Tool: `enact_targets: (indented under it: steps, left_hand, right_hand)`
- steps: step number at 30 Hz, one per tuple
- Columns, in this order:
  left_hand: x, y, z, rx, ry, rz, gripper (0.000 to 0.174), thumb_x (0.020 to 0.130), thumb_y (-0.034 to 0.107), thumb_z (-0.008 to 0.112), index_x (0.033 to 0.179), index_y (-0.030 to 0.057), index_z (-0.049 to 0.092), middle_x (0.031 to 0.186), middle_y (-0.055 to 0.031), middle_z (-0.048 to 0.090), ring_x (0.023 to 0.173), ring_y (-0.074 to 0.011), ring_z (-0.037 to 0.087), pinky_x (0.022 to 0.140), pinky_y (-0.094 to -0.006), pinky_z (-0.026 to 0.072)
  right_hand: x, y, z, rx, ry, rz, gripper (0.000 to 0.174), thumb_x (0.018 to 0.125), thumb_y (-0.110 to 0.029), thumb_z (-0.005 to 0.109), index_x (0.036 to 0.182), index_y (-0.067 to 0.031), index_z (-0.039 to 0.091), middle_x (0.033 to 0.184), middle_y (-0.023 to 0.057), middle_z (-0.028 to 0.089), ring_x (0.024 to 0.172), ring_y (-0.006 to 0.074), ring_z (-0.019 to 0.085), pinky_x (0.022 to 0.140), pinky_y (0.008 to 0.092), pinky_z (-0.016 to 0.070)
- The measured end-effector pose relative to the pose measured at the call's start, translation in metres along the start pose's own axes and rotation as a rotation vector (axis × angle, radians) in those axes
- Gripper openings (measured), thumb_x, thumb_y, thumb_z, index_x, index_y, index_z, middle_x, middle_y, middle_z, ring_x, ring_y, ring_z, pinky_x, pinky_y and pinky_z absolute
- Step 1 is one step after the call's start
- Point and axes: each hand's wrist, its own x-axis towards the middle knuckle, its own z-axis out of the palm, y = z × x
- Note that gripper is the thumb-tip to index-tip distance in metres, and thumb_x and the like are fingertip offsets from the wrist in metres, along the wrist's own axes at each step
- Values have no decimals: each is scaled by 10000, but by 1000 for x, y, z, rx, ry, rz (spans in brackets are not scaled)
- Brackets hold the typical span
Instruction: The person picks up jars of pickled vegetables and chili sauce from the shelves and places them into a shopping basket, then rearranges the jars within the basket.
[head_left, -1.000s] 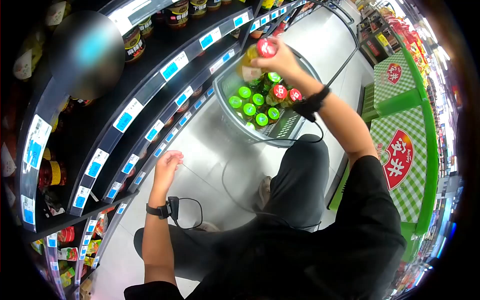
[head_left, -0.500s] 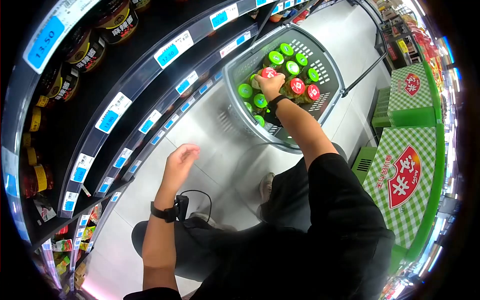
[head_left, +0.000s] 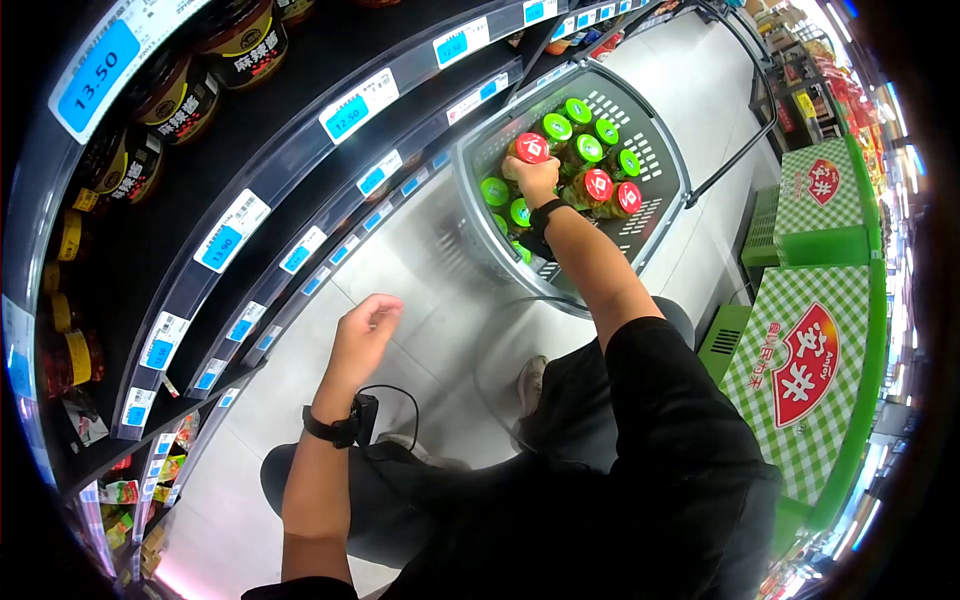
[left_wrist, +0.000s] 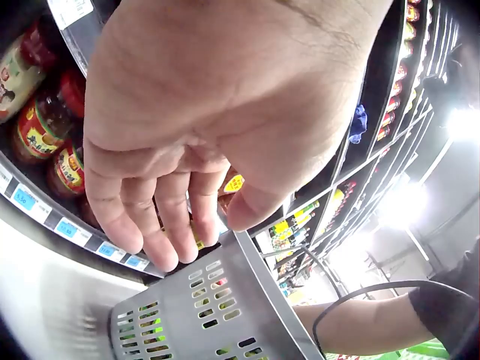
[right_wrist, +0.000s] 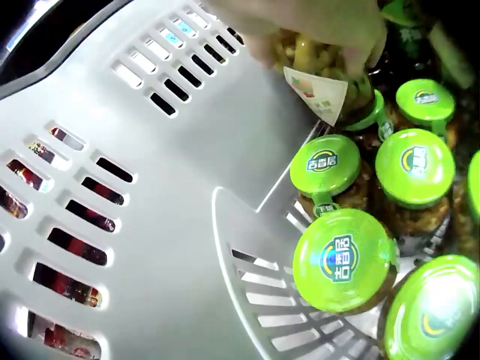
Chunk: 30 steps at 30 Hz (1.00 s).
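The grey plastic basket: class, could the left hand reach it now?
Probably yes: the left hand is open and empty, with only bare floor between it and the grey plastic basket.

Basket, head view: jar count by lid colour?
Red-lid jar: 3, one gripped by the right hand
Green-lid jar: 7 in clear view; more may be partly hidden
Total: at least 10

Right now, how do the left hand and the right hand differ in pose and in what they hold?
The right hand grips a red-lidded jar; the left hand holds nothing. The right hand reaches into the basket among green-lidded jars; the left hand hovers over the floor beside the shelves, fingers loosely curled. Both wear a black wrist strap.
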Motion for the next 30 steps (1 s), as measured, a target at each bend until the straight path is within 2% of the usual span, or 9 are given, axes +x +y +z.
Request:
enact_targets:
  steps: [14, 20, 22, 23, 24, 25, 27, 29, 30]
  left_hand:
    - [-14, 8, -3, 62, 19, 24, 184, 994, 108, 600, 1121, -3, 673, 1027, -40, 706, 940, -103, 632, 852, -260, 492]
    - [-16, 7, -2, 46, 27, 31, 180, 993, 109, 600, 1116, 2, 675, 1017, -33, 702, 931, -96, 624, 839, -252, 484]
    - [-15, 8, -1, 61, 41, 64, 180, 990, 120, 610, 1109, 7, 682, 994, -40, 711, 904, -106, 640, 808, -260, 498]
    - [-14, 7, 0, 79, 60, 99, 182, 988, 132, 619, 1104, 10, 688, 972, -48, 719, 877, -116, 655, 777, -269, 512]
    - [-12, 7, 1, 95, 79, 138, 184, 986, 143, 627, 1099, 14, 694, 950, -56, 728, 850, -126, 670, 746, -278, 527]
    - [-11, 7, 1, 92, 70, 126, 177, 985, 129, 621, 1100, 16, 693, 972, -48, 726, 871, -120, 661, 766, -272, 519]
    - [-9, 9, 0, 82, 76, 109, 167, 982, 100, 608, 1102, 19, 690, 1015, -34, 720, 914, -107, 642, 808, -261, 503]
    - [0, 0, -8, 67, 119, 219, 168, 971, 101, 623, 1100, 21, 694, 1005, -60, 734, 890, -135, 670, 792, -283, 528]
    - [5, -1, -8, 56, 153, 269, 171, 964, 100, 631, 1100, 19, 695, 999, -79, 741, 882, -153, 686, 785, -294, 539]
  right_hand:
    - [-6, 4, -18, 88, -66, -59, 702, 618, -264, 877, 1203, 10, 601, 1120, 163, 713, 1035, 253, 698, 928, 379, 533]
    - [1, 21, -5, -16, 14, -78, 715, 639, -292, 929, 1208, -2, 607, 1112, 152, 714, 1012, 249, 704, 921, 337, 529]
    - [5, 21, -8, 76, -199, 84, 751, 676, -316, 919, 1263, 2, 573, 1183, 150, 682, 1090, 249, 664, 969, 384, 504]
    - [8, 22, -18, 161, -390, 191, 746, 718, -315, 891, 1305, -5, 550, 1231, 140, 650, 1138, 253, 619, 1003, 451, 470]
    - [-14, -13, -52, 221, -577, 308, 741, 760, -314, 863, 1347, -11, 527, 1280, 130, 617, 1185, 258, 575, 1037, 518, 436]
    - [-38, -41, -75, 322, -570, 346, 654, 816, -345, 809, 1331, -33, 553, 1234, 108, 615, 1165, 262, 548, 995, 572, 425]
    - [-61, -77, -113, 439, -573, 174, 506, 885, -343, 738, 1276, -59, 587, 1149, 57, 607, 1085, 209, 559, 918, 470, 458]
    - [-86, -128, -148, 692, -505, 25, 142, 912, -159, 665, 1045, -109, 668, 801, -31, 617, 705, 77, 565, 616, 251, 445]
    - [-89, -159, -171, 760, -736, -99, 126, 939, -148, 636, 1055, -102, 648, 810, -34, 603, 705, 69, 549, 622, 231, 431]
